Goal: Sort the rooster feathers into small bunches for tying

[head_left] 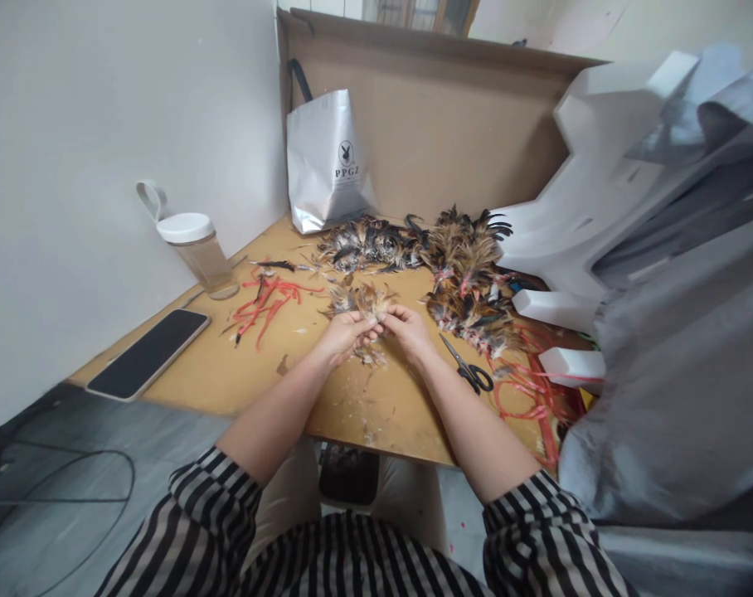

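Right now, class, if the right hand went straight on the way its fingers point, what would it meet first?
Beyond the feather bunch it pinches, the right hand would probably meet the left hand first, which is close by; depth there is unclear.

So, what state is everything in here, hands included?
Left hand: pinching the held feathers
Right hand: pinching them too
Held feathers: fanned out
Other feathers: in piles
Scissors: lying down, blades apparently shut
Bottle: standing, lid on
Phone: flat, screen dark
Bag: upright
Red strips: scattered loosely
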Tool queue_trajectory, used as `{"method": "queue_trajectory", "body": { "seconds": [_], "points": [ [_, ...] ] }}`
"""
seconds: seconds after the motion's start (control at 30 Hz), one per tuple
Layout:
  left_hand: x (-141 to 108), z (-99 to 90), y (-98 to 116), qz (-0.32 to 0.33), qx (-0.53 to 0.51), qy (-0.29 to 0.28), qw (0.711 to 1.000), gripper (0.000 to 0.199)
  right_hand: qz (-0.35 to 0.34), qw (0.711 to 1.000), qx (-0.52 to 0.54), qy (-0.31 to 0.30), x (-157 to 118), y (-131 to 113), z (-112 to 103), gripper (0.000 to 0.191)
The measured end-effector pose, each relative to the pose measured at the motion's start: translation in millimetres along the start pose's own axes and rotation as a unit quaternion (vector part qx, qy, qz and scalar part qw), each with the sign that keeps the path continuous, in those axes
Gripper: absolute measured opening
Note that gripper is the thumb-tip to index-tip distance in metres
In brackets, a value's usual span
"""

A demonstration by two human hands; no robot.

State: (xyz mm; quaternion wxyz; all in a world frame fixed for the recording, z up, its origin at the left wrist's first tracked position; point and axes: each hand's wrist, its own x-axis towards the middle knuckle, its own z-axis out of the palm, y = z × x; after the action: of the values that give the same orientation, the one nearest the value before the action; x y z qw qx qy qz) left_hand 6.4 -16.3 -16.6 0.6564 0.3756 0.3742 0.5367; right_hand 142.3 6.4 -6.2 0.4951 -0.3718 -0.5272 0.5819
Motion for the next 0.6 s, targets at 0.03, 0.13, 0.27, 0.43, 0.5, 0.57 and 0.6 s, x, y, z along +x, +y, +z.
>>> {"method": "queue_trajectory", "body": {
  "seconds": [0.03, 0.13, 0.27, 0.43, 0.5, 0.57, 0.6],
  "points": [
    [-0.5, 0.8, 0.4, 0.002, 0.004, 0.001, 1.000, 0.017, 0.002, 1.000, 0.007, 0.001, 0.0, -0.1, 0.3, 0.026],
    [-1.1, 2.2, 1.1, 0.006, 0.002, 0.001, 1.000, 0.018, 0.008, 1.000, 0.029, 0.003, 1.0, 1.5, -0.6, 0.027],
    [0.3, 1.0, 0.1, 0.002, -0.006, 0.009, 1.000, 0.017, 0.016, 0.999, 0.037, 0.002, 2.8, 3.7, -2.5, 0.027],
    [4.3, -2.9, -3.4, 0.002, -0.030, 0.007, 1.000, 0.015, 0.020, 0.999, 0.050, 0.004, 3.3, 4.5, -2.0, 0.025],
    [4.7, -3.2, -3.2, -0.002, -0.043, 0.009, 0.999, 0.013, 0.021, 0.998, 0.053, 0.003, 3.6, 5.2, -2.0, 0.025],
    [4.1, -2.7, -2.0, -0.012, -0.054, 0.007, 0.998, 0.011, 0.024, 0.998, 0.056, -0.001, 3.9, 5.8, -2.4, 0.025],
    [3.5, -2.3, -1.3, -0.020, -0.058, 0.003, 0.998, 0.010, 0.025, 0.998, 0.058, -0.005, 4.0, 5.9, -2.8, 0.025]
  ]
}}
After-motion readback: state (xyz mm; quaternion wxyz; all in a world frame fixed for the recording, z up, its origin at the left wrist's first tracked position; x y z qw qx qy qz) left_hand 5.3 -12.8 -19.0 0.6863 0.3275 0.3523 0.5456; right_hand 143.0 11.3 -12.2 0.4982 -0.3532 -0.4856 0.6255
